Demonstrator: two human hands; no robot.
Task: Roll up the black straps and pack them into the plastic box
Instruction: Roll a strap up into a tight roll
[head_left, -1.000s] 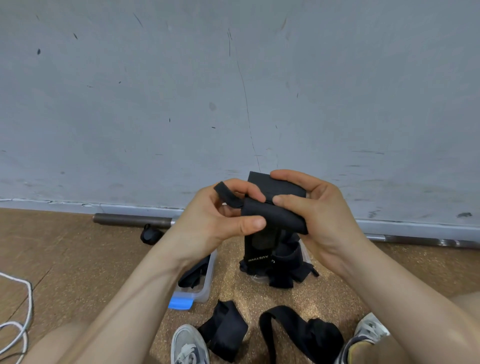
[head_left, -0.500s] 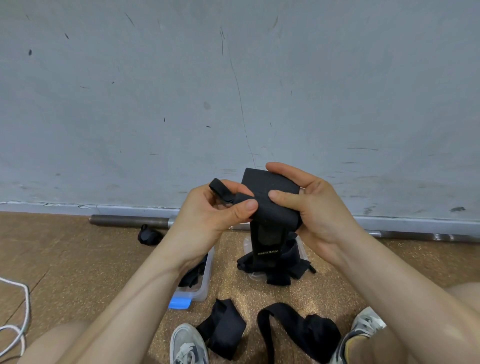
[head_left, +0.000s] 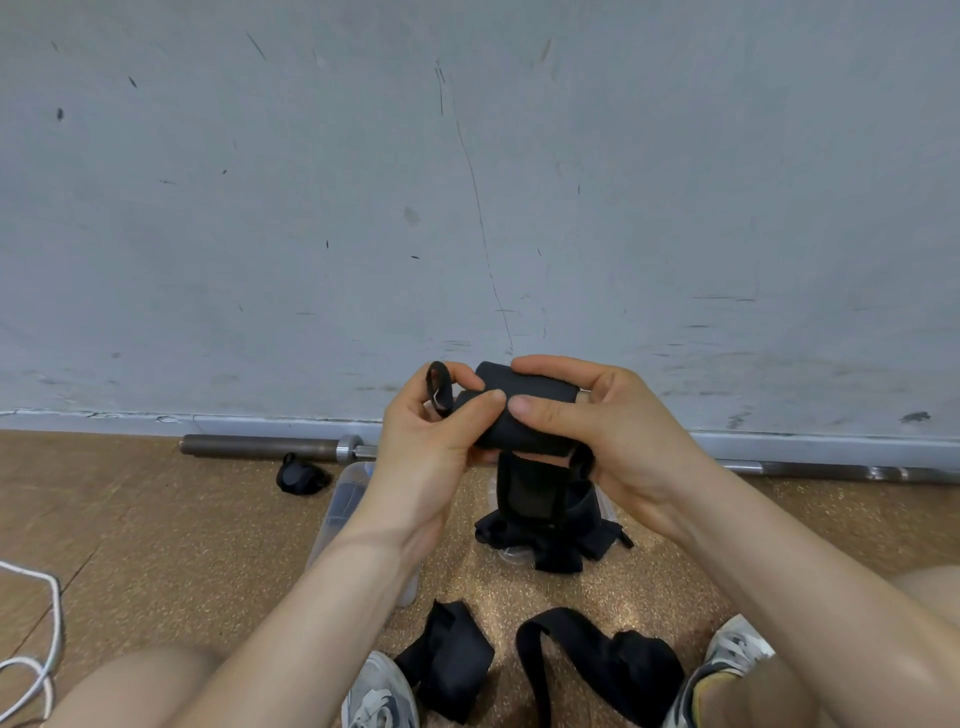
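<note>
Left hand (head_left: 426, 431) and right hand (head_left: 608, 421) hold the rolled strap (head_left: 524, 410) side by side, above the floor (head_left: 156, 519). Its tail hangs to the strap pile (head_left: 550, 540) directly below. Plastic box (head_left: 345, 499) behind the left forearm, left of the pile. Small bundle (head_left: 301, 475) left of the box, just before the bar (head_left: 270, 447) at the wall foot. Folded strap (head_left: 447, 660) beside the left shoe (head_left: 382, 696); looped strap (head_left: 613, 660) beside the right shoe (head_left: 727, 654). Cable (head_left: 36, 623) far left

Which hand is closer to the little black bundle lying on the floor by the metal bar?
Left. The left hand is up and right of the bundle; the right hand is farther right, past the strap both grip.
</note>
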